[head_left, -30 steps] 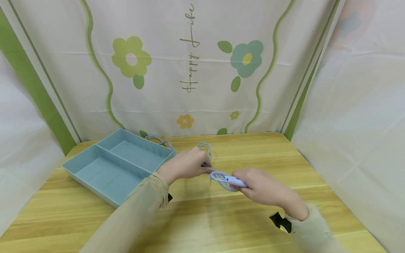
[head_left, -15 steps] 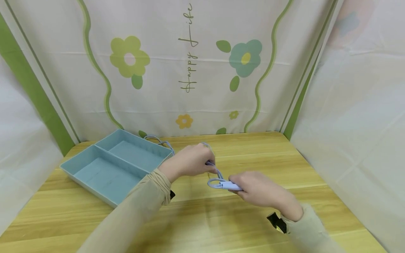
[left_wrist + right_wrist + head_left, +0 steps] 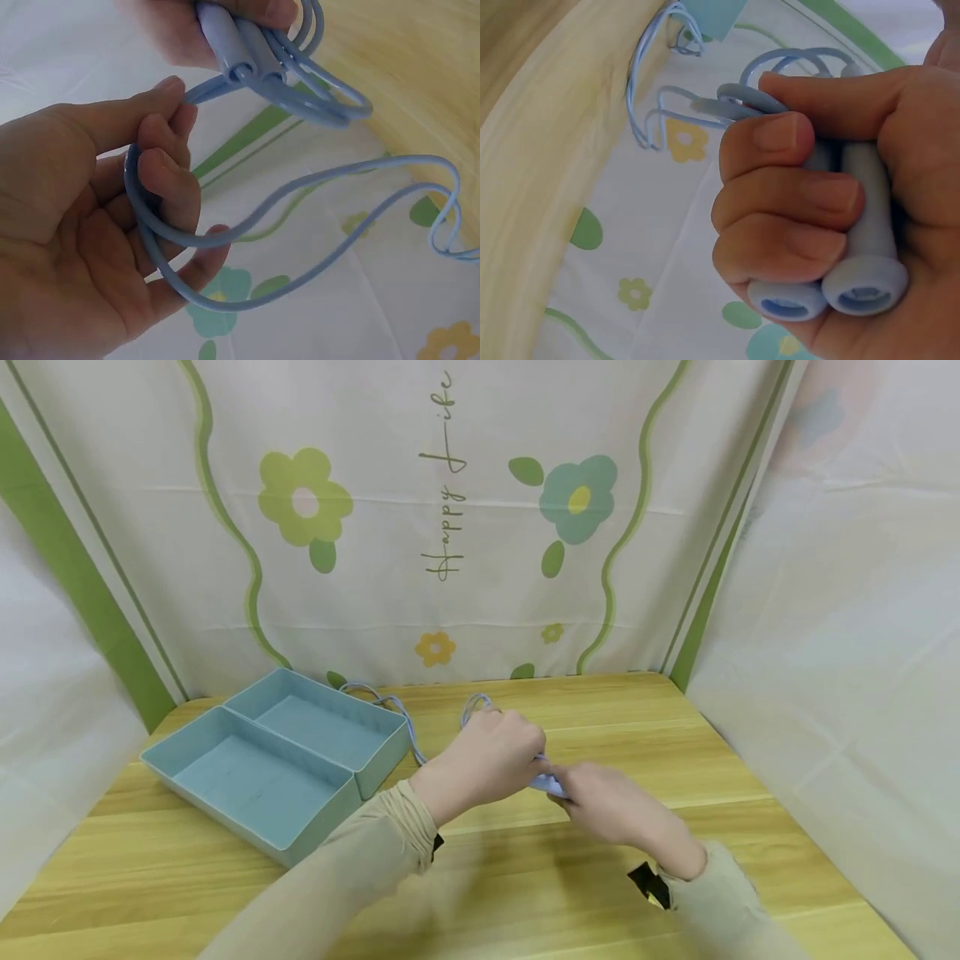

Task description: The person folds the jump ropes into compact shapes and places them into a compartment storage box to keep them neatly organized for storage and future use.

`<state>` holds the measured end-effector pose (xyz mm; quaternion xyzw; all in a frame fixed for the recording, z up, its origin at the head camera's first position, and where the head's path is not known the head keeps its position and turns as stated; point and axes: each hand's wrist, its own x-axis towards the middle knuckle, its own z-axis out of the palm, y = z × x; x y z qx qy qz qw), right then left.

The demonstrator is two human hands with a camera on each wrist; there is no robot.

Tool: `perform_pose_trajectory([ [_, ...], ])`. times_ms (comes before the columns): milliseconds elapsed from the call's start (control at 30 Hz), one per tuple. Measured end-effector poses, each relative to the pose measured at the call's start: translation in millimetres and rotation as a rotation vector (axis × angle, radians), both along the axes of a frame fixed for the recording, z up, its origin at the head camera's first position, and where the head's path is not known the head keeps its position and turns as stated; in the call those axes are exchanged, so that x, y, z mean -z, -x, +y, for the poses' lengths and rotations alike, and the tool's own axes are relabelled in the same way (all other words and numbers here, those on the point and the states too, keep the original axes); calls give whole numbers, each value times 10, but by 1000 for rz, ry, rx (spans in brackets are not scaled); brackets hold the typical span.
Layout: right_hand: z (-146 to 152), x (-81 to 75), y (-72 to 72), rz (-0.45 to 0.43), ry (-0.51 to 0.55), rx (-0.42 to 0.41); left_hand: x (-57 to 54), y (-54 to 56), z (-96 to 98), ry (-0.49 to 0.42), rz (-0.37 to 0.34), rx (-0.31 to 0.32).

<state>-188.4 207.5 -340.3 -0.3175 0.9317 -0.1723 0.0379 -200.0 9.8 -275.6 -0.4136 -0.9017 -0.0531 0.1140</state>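
A light blue jump rope (image 3: 262,301) stretches between my hands and back along the table. In the right wrist view, my right hand (image 3: 780,202) grips its two handles (image 3: 866,202) side by side, fingers curled round them, with rope looped by the thumb. My left hand (image 3: 491,760) is close beside the right hand (image 3: 622,806) in the head view, above the middle of the table. The left wrist view shows thumb and index finger pinching the rope near the handles; another loop passes round the other curled fingers. In the head view the hands largely hide the handles.
A blue-grey box (image 3: 322,822) with two open compartments stands at the left of the wooden table (image 3: 675,735). Slack rope (image 3: 408,722) lies behind its right corner. A white curtain (image 3: 480,610) with flower prints hangs along the back edge, and pale cloth covers both sides.
My left hand has moved right, up against the right hand, bringing the rope to the handles. The right hand keeps its grip and has shifted slightly left. The box has stayed in place.
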Motion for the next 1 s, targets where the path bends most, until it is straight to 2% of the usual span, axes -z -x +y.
perform_pose_trajectory([
  [167,109,-22,104,-127,139,39,47,-35,-46,-108,-10,-16],
  [267,146,-39,137,-161,197,34,117,-64,-59,-176,29,1],
  [400,162,-45,142,-152,249,14,213,-135,-21,-235,118,51],
  [567,184,-55,152,-148,365,60,324,-177,25,-316,194,126],
  [633,187,-67,155,-152,394,82,360,-181,33,-350,194,140],
  [867,183,-130,148,-181,461,100,484,-189,13,-429,110,145],
  [1000,193,-152,131,-243,505,94,553,-190,-21,-445,97,149],
])
